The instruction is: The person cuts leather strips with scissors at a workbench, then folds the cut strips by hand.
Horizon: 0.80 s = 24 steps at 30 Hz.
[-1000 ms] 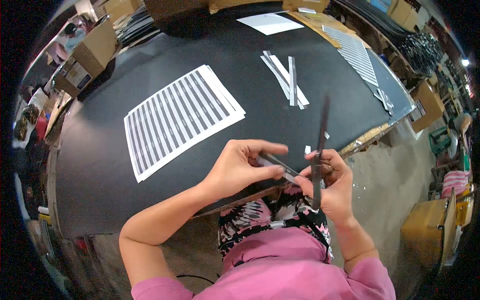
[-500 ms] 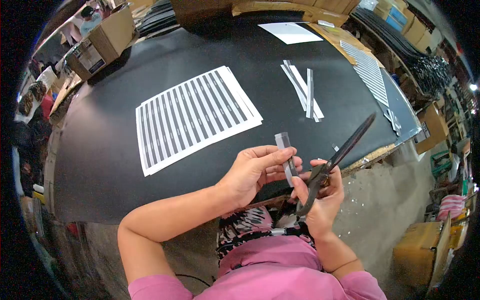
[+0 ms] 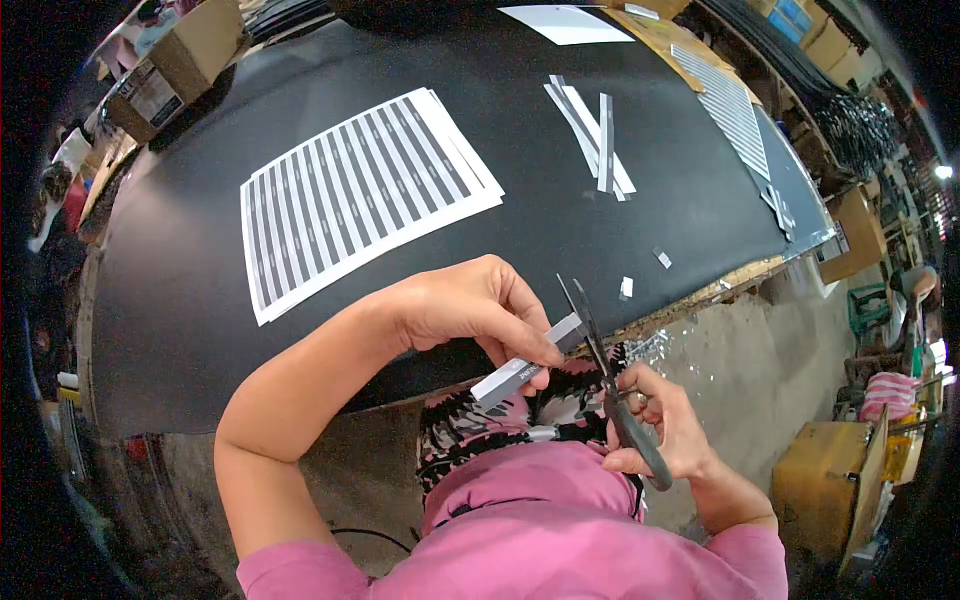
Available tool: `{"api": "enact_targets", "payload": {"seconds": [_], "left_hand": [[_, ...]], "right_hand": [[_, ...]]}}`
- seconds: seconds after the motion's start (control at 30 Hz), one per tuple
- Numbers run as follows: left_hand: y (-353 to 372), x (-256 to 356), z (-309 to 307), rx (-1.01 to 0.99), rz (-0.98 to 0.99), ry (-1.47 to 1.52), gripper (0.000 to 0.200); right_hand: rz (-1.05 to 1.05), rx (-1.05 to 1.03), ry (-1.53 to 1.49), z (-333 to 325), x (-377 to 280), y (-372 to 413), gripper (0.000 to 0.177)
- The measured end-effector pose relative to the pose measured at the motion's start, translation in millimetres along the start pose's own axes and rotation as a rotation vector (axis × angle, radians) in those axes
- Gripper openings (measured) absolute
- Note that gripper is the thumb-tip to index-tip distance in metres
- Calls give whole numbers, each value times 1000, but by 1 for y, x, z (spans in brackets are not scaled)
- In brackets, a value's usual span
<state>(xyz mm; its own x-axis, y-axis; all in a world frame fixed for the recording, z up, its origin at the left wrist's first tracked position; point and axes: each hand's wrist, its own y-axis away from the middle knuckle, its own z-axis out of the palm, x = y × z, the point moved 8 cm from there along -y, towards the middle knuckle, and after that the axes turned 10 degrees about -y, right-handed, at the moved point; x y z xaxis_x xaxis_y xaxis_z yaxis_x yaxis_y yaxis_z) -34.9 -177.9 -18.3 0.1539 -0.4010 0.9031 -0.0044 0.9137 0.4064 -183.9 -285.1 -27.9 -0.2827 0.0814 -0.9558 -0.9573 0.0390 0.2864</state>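
A narrow grey-and-white paper strip (image 3: 511, 379) with small printing is pinched in my left hand (image 3: 470, 312), slanting from lower left to upper right. My right hand (image 3: 665, 425) grips dark scissors (image 3: 600, 362) by the handles. The scissor blades are parted a little and point away from me, right at the strip's upper end. Both hands are close together over my lap, at the near edge of the black-topped table (image 3: 180, 370).
A stack of striped printed sheets (image 3: 350, 200) lies left on the table. Several cut strips (image 3: 592, 140) rest further back, with small scraps (image 3: 626, 288) near the edge. A white sheet (image 3: 570, 25) and another striped sheet (image 3: 725, 110) lie behind. Cardboard boxes (image 3: 812, 480) stand right.
The scissors have swung from pointing right to pointing forward, their blades now parted at the strip. My left hand has tilted the strip flatter, and the table appears shifted up and left.
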Motion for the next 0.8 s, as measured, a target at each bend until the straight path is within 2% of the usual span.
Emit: {"api": "enact_targets", "payload": {"seconds": [0.1, 0.63, 0.8], "left_hand": [[0, -4, 4, -26, -50, 43, 16], [-3, -11, 6, -95, -38, 28, 16], [-2, -7, 7, -79, -32, 35, 15]], "right_hand": [[-22, -18, 110, 1, -3, -3, 62], [30, -62, 107, 8, -9, -12, 61], [-47, -48, 83, 9, -14, -12, 63]]}}
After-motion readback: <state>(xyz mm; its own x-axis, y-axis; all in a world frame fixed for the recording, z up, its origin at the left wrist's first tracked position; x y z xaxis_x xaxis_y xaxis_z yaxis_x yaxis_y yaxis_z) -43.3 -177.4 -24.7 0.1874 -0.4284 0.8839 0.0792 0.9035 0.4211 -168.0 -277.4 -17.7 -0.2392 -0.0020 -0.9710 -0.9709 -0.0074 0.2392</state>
